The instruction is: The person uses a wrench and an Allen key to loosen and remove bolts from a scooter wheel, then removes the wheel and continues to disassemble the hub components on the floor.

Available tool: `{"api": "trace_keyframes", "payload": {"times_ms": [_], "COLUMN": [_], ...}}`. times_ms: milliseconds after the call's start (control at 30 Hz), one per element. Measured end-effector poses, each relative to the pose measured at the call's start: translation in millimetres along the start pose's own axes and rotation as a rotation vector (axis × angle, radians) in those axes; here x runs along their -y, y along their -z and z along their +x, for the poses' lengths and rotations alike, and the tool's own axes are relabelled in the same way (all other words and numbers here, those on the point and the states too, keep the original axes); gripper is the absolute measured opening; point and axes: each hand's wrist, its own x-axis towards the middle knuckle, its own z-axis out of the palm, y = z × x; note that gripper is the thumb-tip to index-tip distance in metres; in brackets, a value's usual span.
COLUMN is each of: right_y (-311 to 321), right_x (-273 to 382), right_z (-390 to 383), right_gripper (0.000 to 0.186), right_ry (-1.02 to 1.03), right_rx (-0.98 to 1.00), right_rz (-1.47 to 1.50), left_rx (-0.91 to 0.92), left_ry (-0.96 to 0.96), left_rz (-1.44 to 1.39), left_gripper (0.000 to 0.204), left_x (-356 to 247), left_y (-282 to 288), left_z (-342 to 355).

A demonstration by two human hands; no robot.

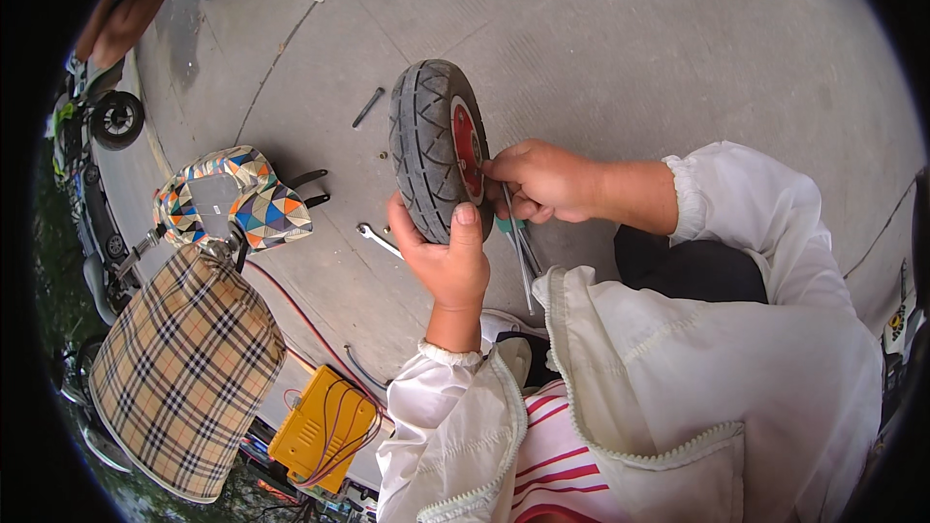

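Note:
A small wheel [423, 150] with a black grooved tyre and a red hub [466, 148] stands upright in front of me. My left hand [450, 257] grips the tyre from below, thumb on the near side and fingers round the back. At the hub's right face, my right hand [542, 179] has its fingers pinched together; whatever they hold is hidden. Just below that hand are thin metal tool shafts [526, 271] and a green handle [505, 225], partly covered. I cannot tell whether the hand touches them. A wrench [379, 240] lies left of my left hand.
On the concrete are a long bolt [368, 107] and small nuts [384, 154]. To the left stand a plaid-covered piece [184, 368] and a colourful patterned cover [276, 213]. A yellow box [325, 429] with wires is lower left. A person's leg [126, 29] and parked motorbikes [116, 120] show farther off.

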Motion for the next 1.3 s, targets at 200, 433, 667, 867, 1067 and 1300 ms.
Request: {"api": "trace_keyframes", "payload": {"times_ms": [200,433,667,867,1067,1300], "right_y": [-6.6,-11.0,-18.8,-19.9,61.7,22.0], "right_x": [3.2,5.2,5.7,7.4,-3.0,71.1], "right_z": [4.0,4.7,-4.5,-9.4,29.2,36.9], "right_gripper": [0.033,0.036,0.030,0.030,0.028,0.047], "right_ry": [0.014,0.153,0.055,-0.242,0.152,0.748], "right_rx": [-0.052,-0.136,0.008,0.251,-0.254,-0.458], "right_rz": [0.007,-0.475,-0.575,-0.657,-1.371,-1.041], "left_rx": [-0.009,-0.084,-0.249,-0.170,-0.083,0.052], "left_ry": [0.021,0.011,0.142,0.187,0.275,0.376], "left_rz": [-0.120,-0.079,-0.320,-0.442,-0.552,-0.327], "left_gripper": [0.072,0.058,0.050,0.055,0.051,0.040], "left_x": [-1.1,12.8,10.1,17.4,9.8,26.2], "left_y": [-5.1,3.9,5.1,22.3,39.3,30.6], "left_z": [-3.1,2.5,22.4,34.9,45.5,30.2]}}
